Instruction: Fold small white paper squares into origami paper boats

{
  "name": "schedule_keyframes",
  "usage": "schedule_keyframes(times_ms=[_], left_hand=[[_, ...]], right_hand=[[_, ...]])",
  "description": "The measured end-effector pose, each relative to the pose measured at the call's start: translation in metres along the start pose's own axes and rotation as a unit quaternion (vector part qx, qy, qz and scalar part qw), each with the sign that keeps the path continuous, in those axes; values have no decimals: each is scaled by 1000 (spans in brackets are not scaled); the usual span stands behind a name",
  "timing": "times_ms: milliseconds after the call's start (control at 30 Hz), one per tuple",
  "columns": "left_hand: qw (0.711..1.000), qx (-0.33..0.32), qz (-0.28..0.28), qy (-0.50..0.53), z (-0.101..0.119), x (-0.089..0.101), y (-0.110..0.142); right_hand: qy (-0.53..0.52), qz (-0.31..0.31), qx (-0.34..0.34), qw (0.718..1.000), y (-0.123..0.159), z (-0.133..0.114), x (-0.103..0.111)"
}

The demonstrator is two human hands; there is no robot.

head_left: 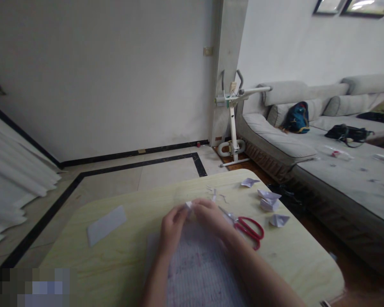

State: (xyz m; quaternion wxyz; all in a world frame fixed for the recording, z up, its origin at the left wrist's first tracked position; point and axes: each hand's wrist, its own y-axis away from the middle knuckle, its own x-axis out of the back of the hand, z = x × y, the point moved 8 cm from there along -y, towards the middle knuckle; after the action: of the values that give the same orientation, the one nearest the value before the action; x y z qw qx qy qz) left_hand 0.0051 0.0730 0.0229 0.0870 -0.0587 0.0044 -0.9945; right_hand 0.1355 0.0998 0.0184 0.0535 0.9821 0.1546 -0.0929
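My left hand [172,225] and my right hand [211,216] meet over the middle of a pale wooden table [121,260]. Both pinch a small piece of white paper [188,205] between their fingertips. Under my forearms lies a lined sheet of paper [198,273]. Red-handled scissors [248,228] rest just right of my right hand, apart from it. Three small folded paper shapes [269,201] lie further right. A flat white slip of paper [106,224] lies to the left.
Small paper scraps [215,194] lie beyond my hands. A grey sofa [339,170] with a blue backpack [297,118] and a black bag [347,133] stands to the right. A white exercise machine [232,123] stands by the pillar. The table's rounded right edge drops to a wooden floor.
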Motion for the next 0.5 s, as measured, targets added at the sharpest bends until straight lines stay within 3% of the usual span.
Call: schedule_keyframes(times_ms=[500], left_hand=[[1000,1,-8,-4,0,0,0]], right_hand=[[-37,-4,-4,999,0,0,-2]])
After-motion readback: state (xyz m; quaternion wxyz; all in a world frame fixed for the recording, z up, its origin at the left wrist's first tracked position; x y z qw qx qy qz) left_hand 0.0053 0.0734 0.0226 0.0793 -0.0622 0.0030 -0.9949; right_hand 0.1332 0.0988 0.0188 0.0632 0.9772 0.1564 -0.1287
